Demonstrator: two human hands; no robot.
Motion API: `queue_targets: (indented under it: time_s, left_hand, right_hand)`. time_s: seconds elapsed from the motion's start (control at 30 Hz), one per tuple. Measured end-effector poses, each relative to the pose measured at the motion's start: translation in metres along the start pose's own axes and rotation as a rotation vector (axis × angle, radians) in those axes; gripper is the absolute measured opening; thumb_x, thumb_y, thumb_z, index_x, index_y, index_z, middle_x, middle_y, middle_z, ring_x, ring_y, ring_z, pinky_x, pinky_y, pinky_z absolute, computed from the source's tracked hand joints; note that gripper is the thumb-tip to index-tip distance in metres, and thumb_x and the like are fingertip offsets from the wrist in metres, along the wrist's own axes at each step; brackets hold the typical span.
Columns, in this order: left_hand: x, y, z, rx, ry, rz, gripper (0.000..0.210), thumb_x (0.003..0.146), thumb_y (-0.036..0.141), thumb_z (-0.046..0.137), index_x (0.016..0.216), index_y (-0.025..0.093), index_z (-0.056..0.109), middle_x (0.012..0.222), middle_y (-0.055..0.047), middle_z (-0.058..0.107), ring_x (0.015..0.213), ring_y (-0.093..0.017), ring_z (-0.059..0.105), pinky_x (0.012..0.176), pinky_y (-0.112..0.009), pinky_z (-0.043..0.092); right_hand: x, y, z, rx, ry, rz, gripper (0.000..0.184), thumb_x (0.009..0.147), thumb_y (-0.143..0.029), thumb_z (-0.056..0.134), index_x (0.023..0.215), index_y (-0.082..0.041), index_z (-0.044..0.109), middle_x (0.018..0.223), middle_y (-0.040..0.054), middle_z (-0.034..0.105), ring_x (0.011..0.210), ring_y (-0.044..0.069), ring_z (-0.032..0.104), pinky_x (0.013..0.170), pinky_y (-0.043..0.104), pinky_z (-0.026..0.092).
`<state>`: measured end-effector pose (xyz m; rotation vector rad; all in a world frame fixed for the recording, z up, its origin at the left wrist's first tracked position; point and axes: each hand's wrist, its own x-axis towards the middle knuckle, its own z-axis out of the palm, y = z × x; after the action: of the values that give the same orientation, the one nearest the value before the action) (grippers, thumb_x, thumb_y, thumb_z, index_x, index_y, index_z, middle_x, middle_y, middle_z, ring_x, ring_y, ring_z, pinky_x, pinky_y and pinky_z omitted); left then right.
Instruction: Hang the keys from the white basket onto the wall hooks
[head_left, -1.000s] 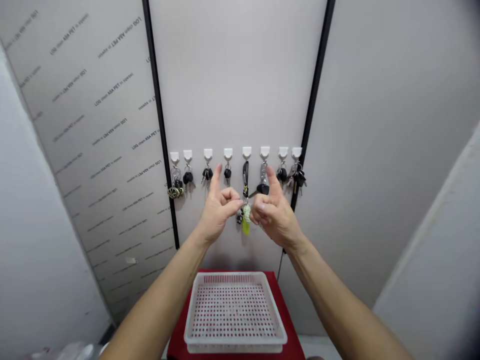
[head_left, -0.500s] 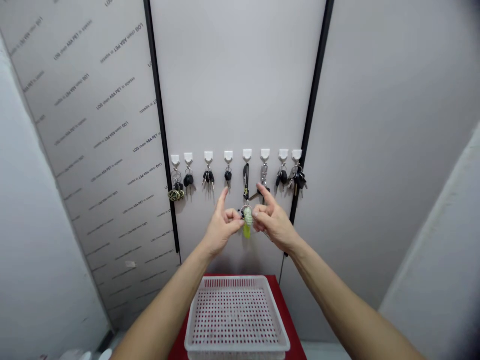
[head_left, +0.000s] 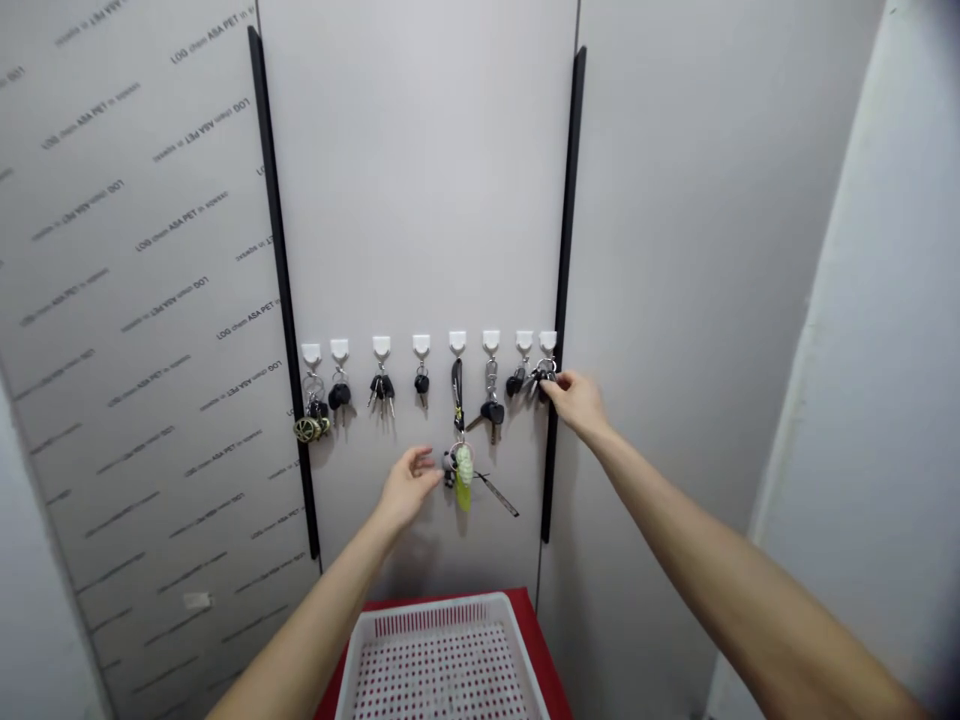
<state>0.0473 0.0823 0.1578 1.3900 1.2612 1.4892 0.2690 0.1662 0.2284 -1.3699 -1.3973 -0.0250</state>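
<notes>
A row of white hooks on the wall holds several sets of keys. My right hand (head_left: 579, 402) is at the far right hook (head_left: 548, 341), thumb and fingertips closed on the bunch of keys (head_left: 543, 379) hanging there. Part of that bunch is hidden by the fingers. Lower down, my left hand (head_left: 407, 487) is half curled with thumb and fingers apart, holding nothing. Just right of it hangs a long black-strap keychain (head_left: 457, 390) with a pale green charm (head_left: 464, 467), a small black-and-white figure (head_left: 450, 468) and a dark printed strip (head_left: 498, 495).
More keys hang along the row, such as a set with a round gold charm (head_left: 307, 430) at far left. Black vertical strips (head_left: 279, 270) edge the wall panel. Below, a white perforated basket (head_left: 431, 615) stands on a red surface (head_left: 534, 630).
My right hand has gone from the green charm up and right to the last bunch of keys. My left hand has drawn slightly away from the charm, its pointing finger now curled. The view has shifted.
</notes>
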Motion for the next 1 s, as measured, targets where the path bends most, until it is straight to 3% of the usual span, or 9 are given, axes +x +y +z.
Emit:
queue_targets:
  time_s: [0.13, 0.27, 0.37, 0.47, 0.6, 0.7, 0.8, 0.9, 1.0]
  left_hand:
    - [0.034, 0.024, 0.021, 0.16, 0.067, 0.133, 0.04, 0.055, 0.018, 0.053, 0.094, 0.009, 0.046, 0.094, -0.012, 0.051, 0.08, -0.014, 0.049, 0.068, -0.023, 0.037]
    - [0.061, 0.037, 0.041, 0.307, 0.147, 0.209, 0.032, 0.056, 0.023, 0.052, 0.087, 0.012, 0.052, 0.083, -0.009, 0.057, 0.074, -0.014, 0.05, 0.065, -0.024, 0.037]
    - [0.072, 0.04, 0.051, 0.308, 0.152, 0.214, 0.013, 0.057, 0.023, 0.049, 0.06, 0.012, 0.056, 0.058, -0.005, 0.056, 0.057, -0.013, 0.049, 0.054, -0.023, 0.035]
    - [0.082, 0.045, 0.052, 0.26, 0.146, 0.2, 0.016, 0.06, 0.023, 0.044, 0.051, 0.012, 0.053, 0.048, -0.002, 0.051, 0.045, -0.009, 0.045, 0.045, -0.02, 0.033]
    - [0.09, 0.07, 0.041, 0.045, 0.17, 0.273, 0.017, 0.062, 0.026, 0.043, 0.059, 0.012, 0.052, 0.048, 0.001, 0.049, 0.04, -0.006, 0.04, 0.04, -0.017, 0.029]
    - [0.081, 0.092, 0.028, -0.152, 0.129, 0.341, 0.019, 0.061, 0.03, 0.044, 0.062, 0.012, 0.051, 0.047, 0.003, 0.046, 0.039, -0.004, 0.039, 0.04, -0.016, 0.029]
    - [0.056, 0.099, 0.016, -0.18, 0.041, 0.358, 0.02, 0.061, 0.03, 0.046, 0.063, 0.011, 0.051, 0.047, 0.003, 0.046, 0.04, -0.004, 0.039, 0.04, -0.016, 0.029]
    - [0.024, 0.079, 0.006, -0.098, -0.061, 0.267, 0.02, 0.061, 0.029, 0.047, 0.064, 0.01, 0.051, 0.048, 0.003, 0.046, 0.043, -0.004, 0.04, 0.042, -0.016, 0.029]
    - [-0.007, 0.037, -0.001, -0.044, -0.137, 0.087, 0.021, 0.062, 0.03, 0.045, 0.066, 0.01, 0.051, 0.048, 0.003, 0.045, 0.043, -0.005, 0.038, 0.043, -0.016, 0.029]
  right_hand:
    - [0.016, -0.012, -0.007, 0.387, 0.121, 0.022, 0.018, 0.06, -0.033, 0.04, 0.06, -0.016, 0.047, 0.054, -0.0023, 0.048, 0.048, 0.008, 0.044, 0.046, 0.021, 0.035]
    - [0.023, -0.025, -0.019, 0.647, 0.145, 0.031, 0.015, 0.061, -0.031, 0.039, 0.058, -0.017, 0.041, 0.051, -0.0047, 0.044, 0.043, 0.006, 0.041, 0.042, 0.019, 0.036]
    - [0.025, -0.025, -0.023, 0.603, 0.108, 0.069, 0.013, 0.062, -0.029, 0.04, 0.057, -0.017, 0.041, 0.049, -0.0048, 0.042, 0.042, 0.006, 0.04, 0.039, 0.019, 0.036]
    - [0.035, -0.024, -0.026, 0.454, 0.044, 0.121, 0.012, 0.062, -0.025, 0.042, 0.053, -0.016, 0.042, 0.045, -0.0045, 0.04, 0.039, 0.006, 0.037, 0.036, 0.018, 0.034]
    - [0.048, -0.028, -0.039, 0.22, -0.283, 0.073, 0.011, 0.061, -0.02, 0.046, 0.052, -0.014, 0.045, 0.045, -0.0024, 0.044, 0.039, 0.006, 0.041, 0.037, 0.018, 0.032]
    - [0.044, -0.029, -0.051, 0.088, -0.399, -0.02, 0.011, 0.062, -0.022, 0.047, 0.054, -0.015, 0.048, 0.048, -0.001, 0.048, 0.044, 0.007, 0.045, 0.039, 0.018, 0.032]
    - [0.023, -0.026, -0.059, 0.11, -0.464, -0.118, 0.014, 0.064, -0.026, 0.045, 0.057, -0.015, 0.049, 0.048, -0.0016, 0.049, 0.046, 0.008, 0.046, 0.042, 0.019, 0.034]
    - [-0.017, -0.02, -0.053, 0.269, -0.656, -0.156, 0.015, 0.065, -0.029, 0.043, 0.057, -0.016, 0.048, 0.047, -0.0025, 0.048, 0.046, 0.009, 0.046, 0.044, 0.021, 0.035]
    - [-0.075, -0.006, -0.032, 0.367, -0.868, -0.143, 0.015, 0.066, -0.026, 0.042, 0.053, -0.018, 0.046, 0.046, -0.0025, 0.046, 0.044, 0.01, 0.044, 0.043, 0.024, 0.034]
